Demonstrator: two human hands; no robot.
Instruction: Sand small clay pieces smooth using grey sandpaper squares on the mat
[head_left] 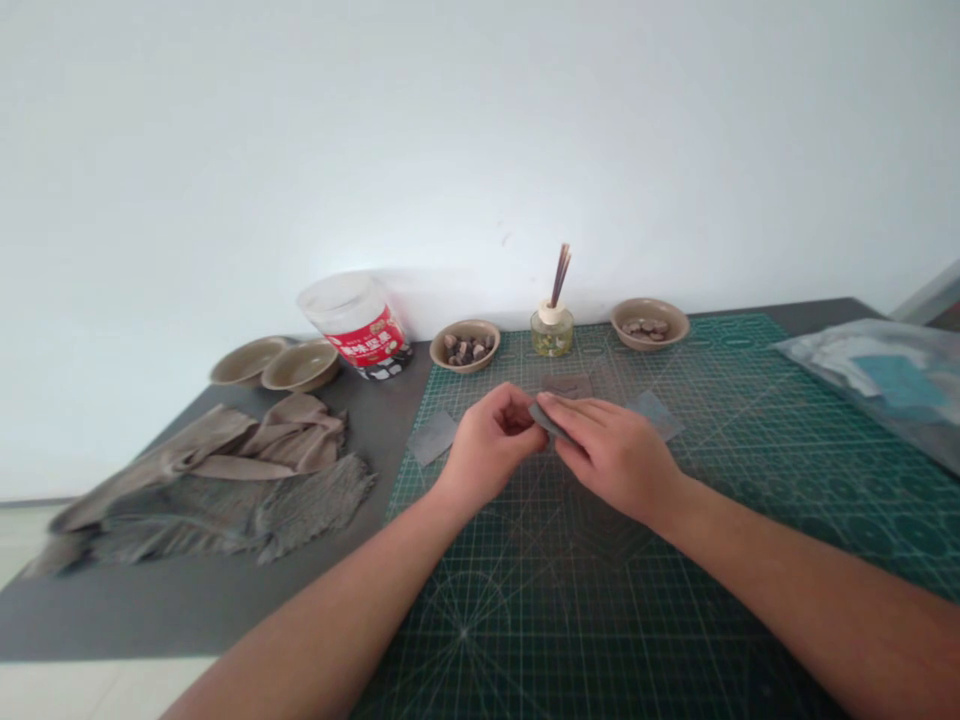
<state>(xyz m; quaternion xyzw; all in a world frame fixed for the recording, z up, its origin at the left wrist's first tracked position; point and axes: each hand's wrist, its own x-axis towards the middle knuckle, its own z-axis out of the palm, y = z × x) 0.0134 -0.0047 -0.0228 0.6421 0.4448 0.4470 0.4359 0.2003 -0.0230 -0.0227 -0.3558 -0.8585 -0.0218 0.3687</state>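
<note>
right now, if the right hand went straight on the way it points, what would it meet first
Probably the left hand, close ahead of the right hand; depth is unclear, so they may be touching.

- A plain, pale wall (480, 150) fills the far side, with a few faint marks (505, 232) near the middle.
- A dark grey tabletop (315, 575) stands against it, its far edge along the wall.
- Pale floor (97, 690) shows at the left and near left, with thin joint lines.
- A dark strip (37, 501) runs along the wall's foot at far left.
- Light is soft and cool, with faint shadows on the wall.
</note>
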